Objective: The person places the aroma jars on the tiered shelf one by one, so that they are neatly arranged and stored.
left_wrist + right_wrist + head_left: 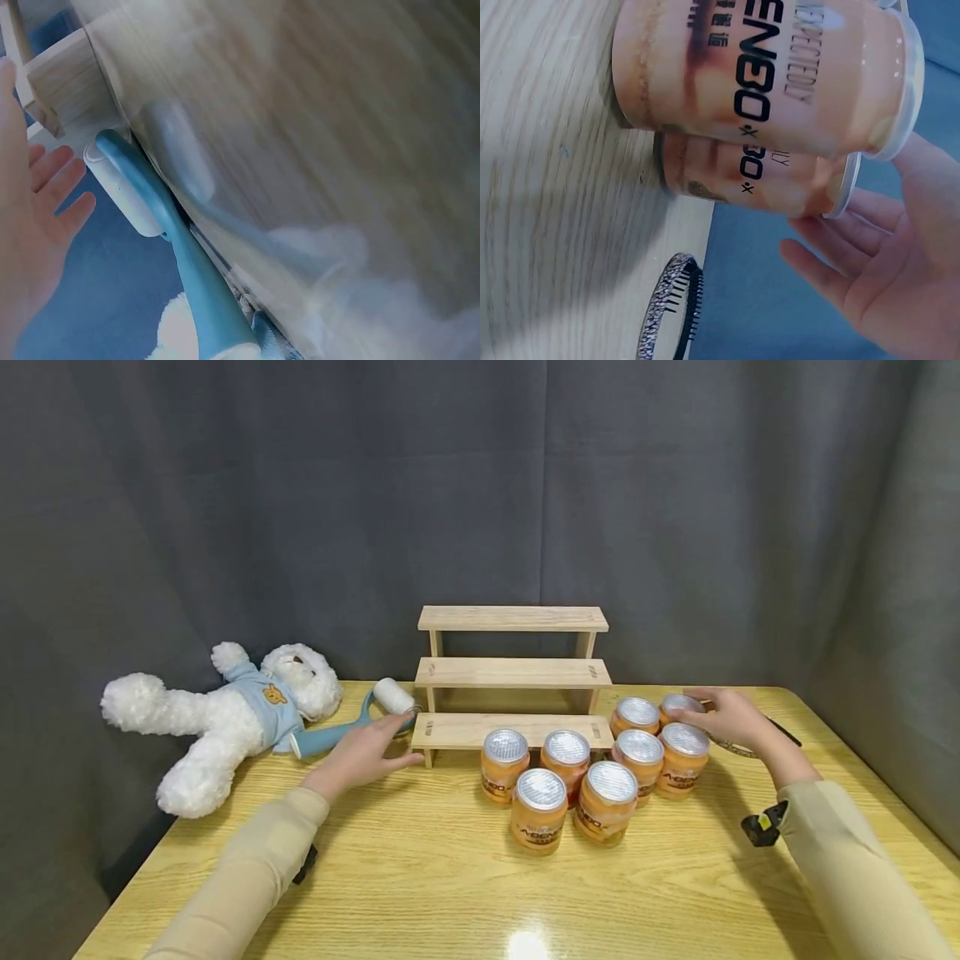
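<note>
In the head view my left hand [367, 750] is over the blue handle side of a lint roller [330, 739], near the left end of the lowest shelf. The left wrist view shows that hand's fingers apart beside the lint roller [157, 195], holding nothing. My right hand [720, 718] reaches over the rearmost of several orange cans with silvery lids. In the right wrist view its loosely extended fingers [821, 270] are right at the lid edge of the rear can [727, 176]. A nearer can [772, 75] hides the thumb's tip. All the cans stand upright.
A three-tier wooden shelf [513, 672] stands at the back middle. A white plush bear [247, 718] in a blue shirt lies at the left. A toothed, glittery headband [664, 311] lies on the table behind the right hand. Dark curtains [480, 485] hang behind.
</note>
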### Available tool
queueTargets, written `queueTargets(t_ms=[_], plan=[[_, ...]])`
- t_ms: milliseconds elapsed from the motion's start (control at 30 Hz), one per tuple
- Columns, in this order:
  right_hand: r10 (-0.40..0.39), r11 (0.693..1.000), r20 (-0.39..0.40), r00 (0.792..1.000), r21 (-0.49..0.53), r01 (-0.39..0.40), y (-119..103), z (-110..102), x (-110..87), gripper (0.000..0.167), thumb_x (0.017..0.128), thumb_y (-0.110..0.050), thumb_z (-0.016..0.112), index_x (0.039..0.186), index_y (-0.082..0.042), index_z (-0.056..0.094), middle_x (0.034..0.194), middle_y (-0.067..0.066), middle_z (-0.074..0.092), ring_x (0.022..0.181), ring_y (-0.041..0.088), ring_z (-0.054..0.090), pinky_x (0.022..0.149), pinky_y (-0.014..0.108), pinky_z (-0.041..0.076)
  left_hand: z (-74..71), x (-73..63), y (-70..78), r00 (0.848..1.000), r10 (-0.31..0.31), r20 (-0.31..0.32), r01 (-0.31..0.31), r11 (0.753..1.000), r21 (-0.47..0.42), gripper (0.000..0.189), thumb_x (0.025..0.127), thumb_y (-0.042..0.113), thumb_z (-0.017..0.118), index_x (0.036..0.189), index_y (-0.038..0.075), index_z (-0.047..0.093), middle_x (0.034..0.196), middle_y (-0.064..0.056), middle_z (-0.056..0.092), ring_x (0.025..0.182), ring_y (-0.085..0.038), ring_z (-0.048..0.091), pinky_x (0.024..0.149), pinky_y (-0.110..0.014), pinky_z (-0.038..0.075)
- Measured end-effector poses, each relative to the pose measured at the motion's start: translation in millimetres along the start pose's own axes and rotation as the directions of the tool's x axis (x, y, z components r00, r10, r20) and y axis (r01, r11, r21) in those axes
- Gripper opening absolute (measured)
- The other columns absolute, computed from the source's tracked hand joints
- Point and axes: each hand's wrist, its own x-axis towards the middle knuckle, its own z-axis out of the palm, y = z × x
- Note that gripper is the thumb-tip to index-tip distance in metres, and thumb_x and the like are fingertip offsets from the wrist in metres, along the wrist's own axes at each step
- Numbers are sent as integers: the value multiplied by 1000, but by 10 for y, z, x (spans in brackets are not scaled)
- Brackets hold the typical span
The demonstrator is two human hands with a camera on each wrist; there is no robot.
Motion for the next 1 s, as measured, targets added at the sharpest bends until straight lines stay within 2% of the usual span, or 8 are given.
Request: queueTargets(t_ms=[133, 267, 467, 633, 733, 933, 1000], plan=[[-11, 1000, 1, 1000, 3, 11, 6, -3, -5, 71, 93, -42, 57, 139, 9, 38, 131, 36, 45, 114, 49, 50, 83, 52, 52, 20, 8, 13, 996, -55, 71, 62, 993, -100, 77, 88, 58, 54, 145, 10, 36, 146, -18, 39, 128, -35, 46, 102, -50, 43], [2, 1000, 12, 1000, 20, -2, 57, 4, -1, 72, 92, -44, 57, 140, 6, 38, 131, 35, 46, 114, 46, 50, 83, 52, 51, 37, 2, 10, 991, -83, 104, 100, 981, -165, 77, 88, 61, 50, 146, 11, 35, 148, -15, 35, 130, -32, 43, 104, -49, 41], [8, 997, 43, 999, 76, -12, 164, 24, -6, 75, 90, -43, 60, 143, 4, 34, 136, 33, 41, 117, 48, 48, 88, 53, 50, 52, 0, 24, 992, -82, 100, 100, 977, -190, 75, 91, 58, 48, 146, 10, 35, 149, -16, 35, 130, -32, 44, 104, -48, 41], [-33, 996, 49, 998, 84, 29, 216, 54, 8, 71, 91, -34, 62, 140, 9, 35, 124, 30, 52, 106, 40, 55, 79, 38, 52, 79, 15, 35, 993, -83, 87, 98, 978, -185, 71, 93, 53, 48, 147, 9, 33, 149, -16, 35, 131, -32, 42, 106, -48, 39], [-35, 997, 45, 998, 71, 32, 215, 61, 23, 68, 90, -37, 62, 138, 8, 39, 120, 27, 56, 103, 35, 57, 76, 32, 51, 95, 27, 35, 994, -85, 76, 98, 977, -189, 68, 94, 51, 48, 146, 9, 34, 149, -16, 35, 134, -31, 38, 108, -48, 37], [9, 998, 2, 1000, 69, -9, 203, 10, 24, 69, 89, -43, 62, 134, 6, 45, 120, 27, 57, 105, 38, 57, 78, 40, 53, 116, 60, 55, 995, -77, 68, 90, 972, -217, 67, 96, 49, 46, 146, 6, 34, 149, -17, 34, 137, -32, 33, 110, -48, 33], [27, 995, -12, 1000, 96, -25, 197, -21, 20, 72, 88, -43, 63, 135, 7, 42, 121, 29, 55, 106, 40, 56, 77, 37, 53, 125, 62, 61, 995, -77, 63, 89, 969, -230, 66, 96, 48, 46, 145, 5, 35, 149, -17, 35, 137, -32, 34, 111, -48, 33]])
